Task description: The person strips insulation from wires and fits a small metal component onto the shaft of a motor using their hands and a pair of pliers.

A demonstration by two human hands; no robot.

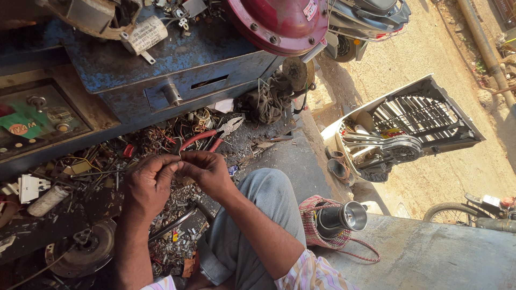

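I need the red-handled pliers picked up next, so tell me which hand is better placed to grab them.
Right, probably. The right hand lies just below the red-handled pliers, while the left hand sits farther off. Both hands pinch a small, thin piece, so one must let go first.

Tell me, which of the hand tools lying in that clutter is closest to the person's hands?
The red-handled pliers, lying just beyond the left hand and right hand. No other tool there has red handles; the jaws point toward the blue metal box.
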